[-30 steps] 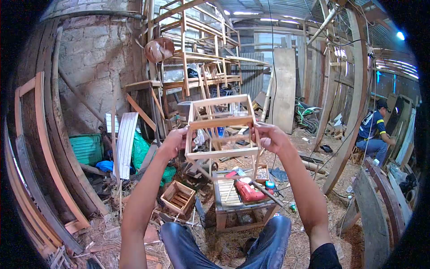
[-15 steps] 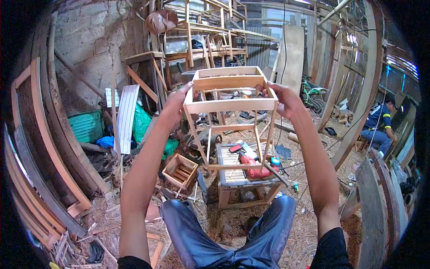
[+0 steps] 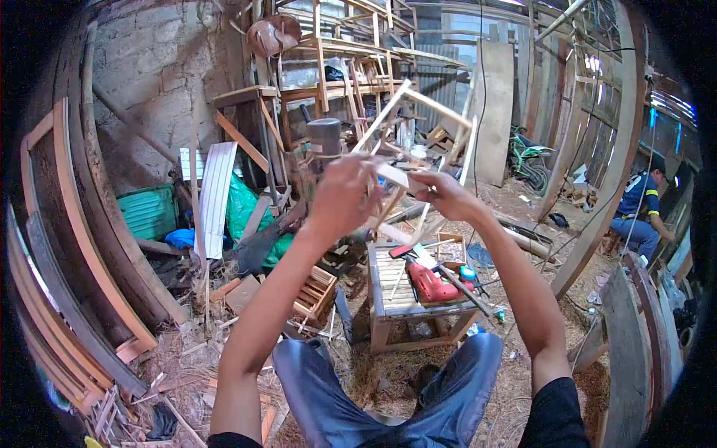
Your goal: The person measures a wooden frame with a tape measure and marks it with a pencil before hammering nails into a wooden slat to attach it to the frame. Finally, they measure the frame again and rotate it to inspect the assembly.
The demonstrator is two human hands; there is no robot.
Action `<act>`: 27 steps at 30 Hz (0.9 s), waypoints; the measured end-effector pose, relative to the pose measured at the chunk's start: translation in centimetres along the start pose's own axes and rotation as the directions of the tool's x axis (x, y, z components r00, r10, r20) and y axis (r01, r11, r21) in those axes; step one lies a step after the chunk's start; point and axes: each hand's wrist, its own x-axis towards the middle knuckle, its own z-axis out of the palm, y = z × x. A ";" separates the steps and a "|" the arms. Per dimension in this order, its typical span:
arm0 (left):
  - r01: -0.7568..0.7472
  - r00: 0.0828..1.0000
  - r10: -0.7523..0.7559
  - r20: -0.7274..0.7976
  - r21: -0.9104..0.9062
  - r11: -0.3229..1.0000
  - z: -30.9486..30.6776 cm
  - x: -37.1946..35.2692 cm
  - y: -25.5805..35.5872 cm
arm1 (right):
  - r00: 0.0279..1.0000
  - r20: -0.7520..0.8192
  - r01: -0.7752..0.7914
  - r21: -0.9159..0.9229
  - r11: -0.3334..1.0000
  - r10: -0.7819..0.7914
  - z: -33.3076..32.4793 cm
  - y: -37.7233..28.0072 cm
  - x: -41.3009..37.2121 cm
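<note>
A light wooden frame (image 3: 438,108), made of thin legs and rails, is tilted in the air in front of me. My left hand (image 3: 345,196) is closed around its near end, the fingers partly blurred. My right hand (image 3: 452,197) grips the same end from the right, its thumb and fingers pressed to the wood. Below the frame is a small slatted worktable (image 3: 383,317). A red power drill (image 3: 442,287) lies on it, beside a red-ended tool (image 3: 401,252) and a long dark bar (image 3: 464,287).
A slatted wooden box (image 3: 315,293) sits on the shaving-covered floor left of the worktable. Curved timber pieces (image 3: 101,224) lean at the far left. A post (image 3: 606,160) stands to the right, with a seated person (image 3: 636,205) beyond it. Shelving (image 3: 355,45) holds more wooden frames behind.
The wooden frame has turned from level and upright to tilted, its legs now pointing up and away. Both hands have come closer together and slightly lower.
</note>
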 end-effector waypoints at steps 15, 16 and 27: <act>0.303 0.814 -0.246 0.526 -0.024 0.953 10.0 -6.7 -0.8 | 0.846 0.522 -0.030 -0.147 0.989 0.104 5.7 6.1 2.2; 0.307 0.832 -0.242 0.499 -0.051 0.950 10.6 -7.6 -1.1 | 0.850 0.524 -0.036 -0.050 0.998 0.057 7.0 7.6 2.5; 0.595 0.712 -0.386 0.587 -0.210 0.776 15.2 -13.5 0.1 | 0.823 0.564 0.028 0.082 0.996 -0.070 12.9 14.1 -1.2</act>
